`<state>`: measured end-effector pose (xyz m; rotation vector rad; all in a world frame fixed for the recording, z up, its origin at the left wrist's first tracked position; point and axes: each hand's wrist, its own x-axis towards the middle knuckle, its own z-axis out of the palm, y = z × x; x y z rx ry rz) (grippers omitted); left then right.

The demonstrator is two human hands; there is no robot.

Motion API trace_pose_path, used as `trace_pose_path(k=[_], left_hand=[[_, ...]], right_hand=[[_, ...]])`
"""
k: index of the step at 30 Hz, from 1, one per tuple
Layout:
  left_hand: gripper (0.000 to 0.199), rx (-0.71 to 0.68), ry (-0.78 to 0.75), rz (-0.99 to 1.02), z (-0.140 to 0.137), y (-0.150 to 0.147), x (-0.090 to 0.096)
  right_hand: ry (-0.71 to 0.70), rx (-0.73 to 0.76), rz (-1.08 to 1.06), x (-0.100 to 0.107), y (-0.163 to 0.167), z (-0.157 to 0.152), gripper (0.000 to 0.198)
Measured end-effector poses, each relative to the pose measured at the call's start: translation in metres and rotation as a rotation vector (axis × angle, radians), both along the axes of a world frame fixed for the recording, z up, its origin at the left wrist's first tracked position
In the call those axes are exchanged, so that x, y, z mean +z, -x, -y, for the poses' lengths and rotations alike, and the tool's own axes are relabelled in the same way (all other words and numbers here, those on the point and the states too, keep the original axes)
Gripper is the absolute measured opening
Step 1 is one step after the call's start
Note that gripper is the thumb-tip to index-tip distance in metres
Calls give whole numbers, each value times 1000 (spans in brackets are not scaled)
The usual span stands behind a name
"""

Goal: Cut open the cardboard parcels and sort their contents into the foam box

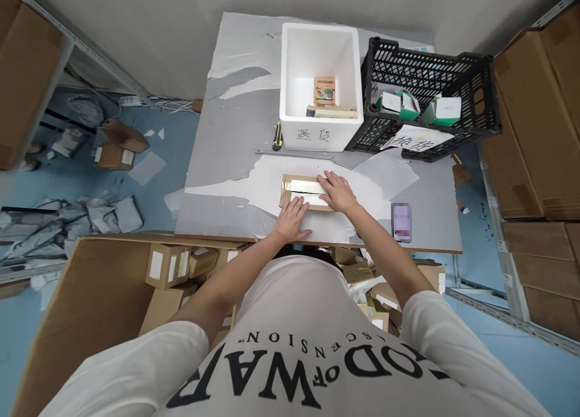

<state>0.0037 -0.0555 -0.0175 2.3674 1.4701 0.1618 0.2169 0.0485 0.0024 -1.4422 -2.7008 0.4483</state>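
A small cardboard box (pixel 286 190) lies on the table's near half, with shiny tape at its left end. Two white strips run along its top, and a thin dark gap shows between them. My left hand (pixel 291 220) rests at the box's near left edge, fingers stretched forward onto it and thumb apart. Across the right part of the box lies my right hand (pixel 339 192), its fingers extended and its palm over the end, which it partly hides. A yellow and black utility knife (pixel 278 137) lies beyond the box, beside the white bin (pixel 319 136).
Inside the white bin are a small picture box and book-like items. A black crate (pixel 430 66) with green-and-white boxes (pixel 441 110) stands to its right. A phone (pixel 401 222) lies near the table's (pixel 212 214) right front. Below left, a large carton (pixel 104 284) holds several boxes.
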Motion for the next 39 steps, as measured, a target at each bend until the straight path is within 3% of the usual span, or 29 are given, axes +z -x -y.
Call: trace_pose_path(k=[7, 12, 19, 24, 27, 29, 32, 35, 39], left_hand=[[98, -24, -2, -64, -1, 2, -3], [101, -41, -5, -76, 2, 3, -4], [104, -46, 5, -77, 7, 4, -5], [105, -55, 17, -62, 8, 6, -4], [104, -57, 11, -47, 6, 6, -3], [103, -63, 1, -28, 4, 7, -2], [90, -85, -6, 28, -3, 13, 0], [71, -106, -19, 133, -17, 30, 3], [74, -142, -89, 277, -46, 65, 3]], right_hand=[[-48, 147, 289, -1, 11, -6, 56], [-41, 184, 347, 15, 18, -10, 46], [131, -116, 229, 39, 15, -62, 42], [168, -441, 108, 14, 19, -73, 45], [185, -562, 35, -4, 27, -68, 43], [111, -596, -8, -9, 31, -65, 41], [-129, -499, -59, -5, 35, -57, 39], [-294, -268, -62, 6, 35, -36, 40], [-244, 115, -66, 16, 28, 3, 41]])
